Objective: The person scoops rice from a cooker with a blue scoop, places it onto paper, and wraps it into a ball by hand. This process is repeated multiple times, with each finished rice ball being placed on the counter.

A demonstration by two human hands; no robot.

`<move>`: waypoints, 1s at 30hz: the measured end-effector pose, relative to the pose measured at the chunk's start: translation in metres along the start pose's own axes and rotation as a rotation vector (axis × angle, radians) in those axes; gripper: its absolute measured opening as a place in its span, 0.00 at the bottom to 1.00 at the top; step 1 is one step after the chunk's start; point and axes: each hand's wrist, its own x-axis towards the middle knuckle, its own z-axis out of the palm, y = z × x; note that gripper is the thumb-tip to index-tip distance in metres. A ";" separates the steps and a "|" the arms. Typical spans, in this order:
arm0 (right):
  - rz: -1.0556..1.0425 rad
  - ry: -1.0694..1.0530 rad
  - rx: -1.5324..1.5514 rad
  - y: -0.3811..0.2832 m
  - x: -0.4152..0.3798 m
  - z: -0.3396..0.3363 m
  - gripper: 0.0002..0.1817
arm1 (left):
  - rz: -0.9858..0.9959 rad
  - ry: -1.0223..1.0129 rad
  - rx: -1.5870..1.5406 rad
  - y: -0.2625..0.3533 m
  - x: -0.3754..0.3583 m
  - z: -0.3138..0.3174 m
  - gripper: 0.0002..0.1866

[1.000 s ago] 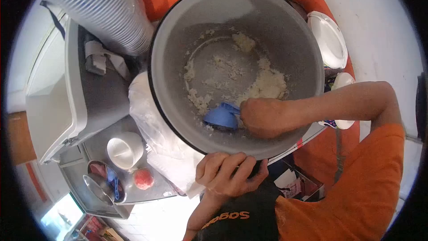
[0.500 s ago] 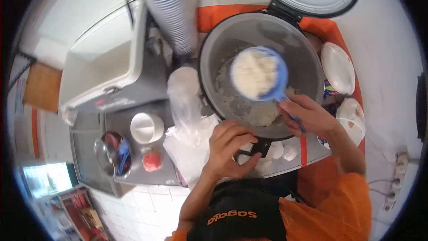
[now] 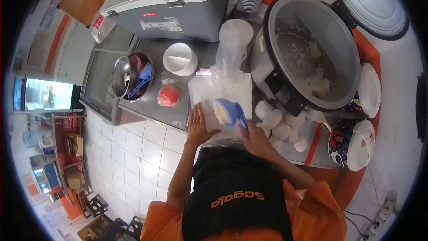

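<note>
My right hand [image 3: 259,142] grips the handle of a blue scoop [image 3: 231,112], tipped on its side above a stack of white paper sheets [image 3: 243,91]. White rice [image 3: 220,112] fills the scoop's mouth, which faces left. Flat on the left edge of the paper lies my left hand [image 3: 198,127], fingers stretched out and thumb apart. It holds nothing that I can see. To the right stands a large rice cooker [image 3: 274,82] with its lid [image 3: 383,6] raised. Clumps of rice [image 3: 317,82] stick to the bottom and near wall of its pot.
Small white wrapped bundles [image 3: 281,130] crowd the cooker's front. A clear plastic bag [image 3: 229,53] lies behind the paper. Further left are a white container [image 3: 180,59], a red bagged item [image 3: 169,95] and metal bowls [image 3: 122,76]. A grey cooler box [image 3: 178,24] stands at the back.
The rice-filled scoop has moved from over the cooker leftward and nearer to me, above the paper, and tipped. My left hand has left the cooker's front edge for the paper. The view has shifted left.
</note>
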 end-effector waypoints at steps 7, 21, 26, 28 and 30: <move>-0.504 0.368 -0.943 0.038 0.073 0.067 0.30 | -0.123 -0.084 -0.049 -0.005 -0.001 0.003 0.80; -0.317 0.391 -0.514 0.020 0.052 0.055 0.27 | -0.009 0.051 0.002 -0.008 -0.019 0.010 0.74; -0.179 0.461 -0.292 0.049 -0.056 -0.010 0.17 | 0.203 0.063 -0.037 -0.006 -0.051 0.017 0.47; -0.006 0.741 -0.261 0.133 -0.097 -0.018 0.16 | 0.248 0.005 -0.013 -0.007 -0.052 0.019 0.39; 0.208 1.009 -0.011 0.138 -0.129 -0.043 0.16 | 0.297 -0.037 0.022 -0.008 -0.054 0.024 0.32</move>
